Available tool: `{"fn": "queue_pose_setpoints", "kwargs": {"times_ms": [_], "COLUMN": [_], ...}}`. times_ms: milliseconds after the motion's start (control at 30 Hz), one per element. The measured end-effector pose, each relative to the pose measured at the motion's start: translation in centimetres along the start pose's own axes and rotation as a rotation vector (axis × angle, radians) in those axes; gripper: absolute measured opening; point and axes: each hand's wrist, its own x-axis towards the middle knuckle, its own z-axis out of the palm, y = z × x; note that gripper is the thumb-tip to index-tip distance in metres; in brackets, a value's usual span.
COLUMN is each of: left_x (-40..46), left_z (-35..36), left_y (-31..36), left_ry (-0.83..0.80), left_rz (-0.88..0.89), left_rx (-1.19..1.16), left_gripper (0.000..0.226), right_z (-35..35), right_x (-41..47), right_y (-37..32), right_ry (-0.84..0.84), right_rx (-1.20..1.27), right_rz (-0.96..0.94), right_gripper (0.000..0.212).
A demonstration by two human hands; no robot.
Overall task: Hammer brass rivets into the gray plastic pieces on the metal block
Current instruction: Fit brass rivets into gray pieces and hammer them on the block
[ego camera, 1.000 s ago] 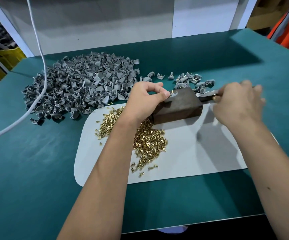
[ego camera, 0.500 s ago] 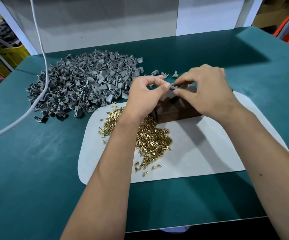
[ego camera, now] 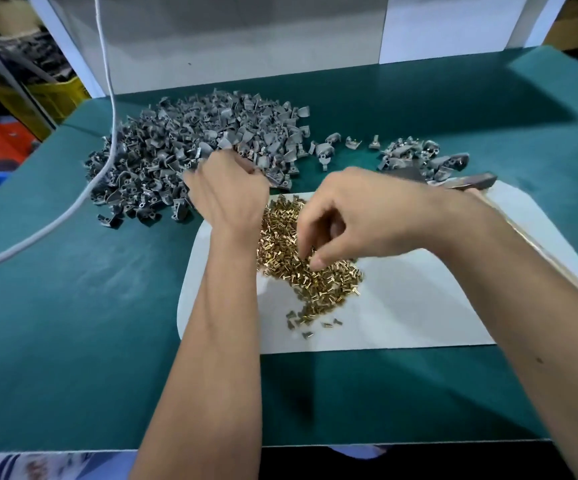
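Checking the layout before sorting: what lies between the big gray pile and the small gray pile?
In the head view, a few stray gray pieces on bare green mat separate big pile from small pile.

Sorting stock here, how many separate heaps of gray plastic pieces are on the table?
2: a big heap at the far left, where the left hand reaches, and a small heap at the far right. A few strays lie between.

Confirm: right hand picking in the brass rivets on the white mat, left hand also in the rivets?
Not quite. The head view shows the left hand at the near edge of the pile of gray plastic pieces on the green table, not in the rivets. The rest holds: the right hand has its fingertips in the brass rivets on the white mat.
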Motion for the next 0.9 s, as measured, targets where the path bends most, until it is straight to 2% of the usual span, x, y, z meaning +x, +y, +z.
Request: {"fn": "queue_pose_setpoints", "kwargs": {"times_ms": [67, 133, 200, 267, 367, 467, 567, 667, 767, 900], "left_x": [0.4, 0.8, 1.2, 1.5, 2.3, 3.0, 3.1, 3.1, 3.5, 3.8], "left_z": [-0.5, -0.7, -0.9, -1.0, -1.7, -2.3, -2.3, -2.1, -2.0, -1.8], "left_y": [-0.9, -1.6, -2.1, -2.6, -3.7, -4.6, -5.2, -5.3, -5.5, -5.9], "left_ry": [-0.045, -0.087, -0.109, -0.140, -0.201, -0.176, -0.081, -0.061, -0.050, -0.046], "left_rz": [0.003, 0.043, 0.058, 0.050, -0.012, -0.058, -0.086, -0.090, -0.094, -0.107], "left_rx": [0.108, 0.140, 0.090, 0.019, -0.141, -0.242, -0.322, -0.335, -0.294, -0.265], "left_gripper": [0.023, 0.022, 0.019, 0.027, 0.029, 0.026, 0.024, 0.027, 0.033, 0.037], "right_z": [1.9, 3.4, 4.5, 4.8, 4.3, 3.0, 1.6, 1.1, 1.9, 3.4], "right_x": [0.8, 1.5, 1.8, 1.9, 1.9, 2.4, 4.6, 8.4, 12.1, 15.2], "right_y": [-1.5, -2.2, -2.5, -2.4, -2.2, -1.9, -1.6, -0.8, -0.1, 0.0], "right_ry": [-0.141, -0.196, -0.207, -0.211, -0.214, -0.094, 0.161, 0.364, 0.374, 0.306], "right_rx": [0.016, 0.007, -0.007, -0.004, 0.023, 0.028, 0.026, -0.030, -0.075, -0.114], "right_rz": [-0.073, -0.105, -0.098, -0.071, -0.053, -0.010, 0.069, 0.246, 0.369, 0.385], "right_gripper": [0.015, 0.016, 0.019, 0.018, 0.015, 0.011, 0.005, 0.018, 0.016, 0.013]}}
